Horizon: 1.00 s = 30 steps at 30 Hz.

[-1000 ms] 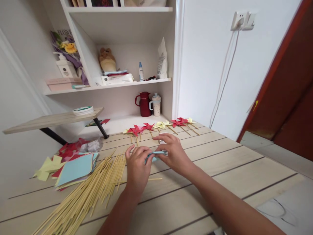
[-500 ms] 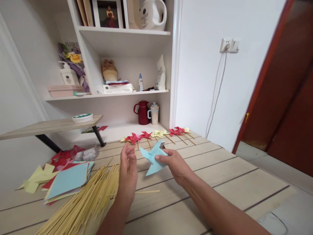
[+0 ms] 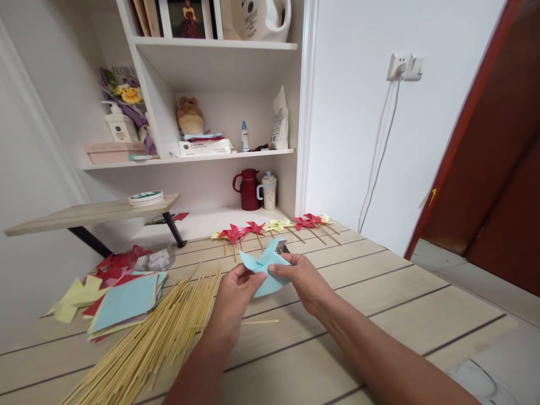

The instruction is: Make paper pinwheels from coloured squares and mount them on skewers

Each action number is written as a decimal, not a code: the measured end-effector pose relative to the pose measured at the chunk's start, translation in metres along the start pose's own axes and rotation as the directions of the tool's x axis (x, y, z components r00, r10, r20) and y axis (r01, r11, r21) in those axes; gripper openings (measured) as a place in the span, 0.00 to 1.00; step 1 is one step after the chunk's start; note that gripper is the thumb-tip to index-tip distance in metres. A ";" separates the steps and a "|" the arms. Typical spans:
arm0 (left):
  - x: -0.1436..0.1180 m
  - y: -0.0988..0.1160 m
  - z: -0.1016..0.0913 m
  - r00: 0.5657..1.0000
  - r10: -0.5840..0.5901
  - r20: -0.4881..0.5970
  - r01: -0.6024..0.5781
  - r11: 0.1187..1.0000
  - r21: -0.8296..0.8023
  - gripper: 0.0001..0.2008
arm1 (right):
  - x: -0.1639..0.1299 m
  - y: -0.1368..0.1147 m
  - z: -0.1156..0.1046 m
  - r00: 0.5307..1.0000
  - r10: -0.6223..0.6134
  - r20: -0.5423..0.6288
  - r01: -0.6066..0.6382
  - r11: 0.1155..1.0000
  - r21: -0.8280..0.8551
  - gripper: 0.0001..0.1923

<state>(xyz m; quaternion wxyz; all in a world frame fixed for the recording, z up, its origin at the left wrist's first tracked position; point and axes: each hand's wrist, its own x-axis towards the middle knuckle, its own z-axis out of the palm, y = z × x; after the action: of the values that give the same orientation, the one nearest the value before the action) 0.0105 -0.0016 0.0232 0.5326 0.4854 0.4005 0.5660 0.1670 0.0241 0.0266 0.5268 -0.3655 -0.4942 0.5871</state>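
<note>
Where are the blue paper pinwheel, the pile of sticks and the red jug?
blue paper pinwheel (image 3: 265, 271), head view, its middle.
pile of sticks (image 3: 156, 343), head view, mid-pile.
red jug (image 3: 248, 191), head view, its body.

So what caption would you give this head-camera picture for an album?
Both hands, left hand and right hand, pinch a blue paper pinwheel above a table of bamboo sticks.

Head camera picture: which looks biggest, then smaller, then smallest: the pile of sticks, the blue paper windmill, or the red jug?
1. pile of sticks
2. blue paper windmill
3. red jug
The jug stands farther from the camera, so it may only look smaller than the windmill.
</note>
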 end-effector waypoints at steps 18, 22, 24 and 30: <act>-0.003 -0.001 0.005 0.997 -0.034 -0.067 0.029 0.997 -0.071 0.18 | -0.001 0.001 0.002 0.998 0.042 0.046 -0.042 0.999 0.004 0.10; -0.002 -0.003 0.004 0.995 -0.052 -0.083 0.048 0.997 -0.058 0.17 | -0.003 0.002 0.004 0.999 0.034 0.033 -0.033 0.999 -0.016 0.09; -0.001 -0.004 0.003 0.994 -0.047 -0.101 0.042 0.998 -0.043 0.17 | -0.003 0.002 0.005 0.999 0.023 0.037 -0.022 1.000 -0.022 0.10; 0.000 -0.007 0.001 0.986 -0.028 -0.165 0.032 0.999 0.023 0.17 | -0.003 0.004 0.007 0.998 0.036 0.052 -0.036 0.999 -0.007 0.11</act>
<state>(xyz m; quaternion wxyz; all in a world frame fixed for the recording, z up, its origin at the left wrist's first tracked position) 0.0133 -0.0011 0.0164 0.5000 0.4377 0.4573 0.5910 0.1600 0.0195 0.0240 0.5020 -0.3607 -0.5028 0.6042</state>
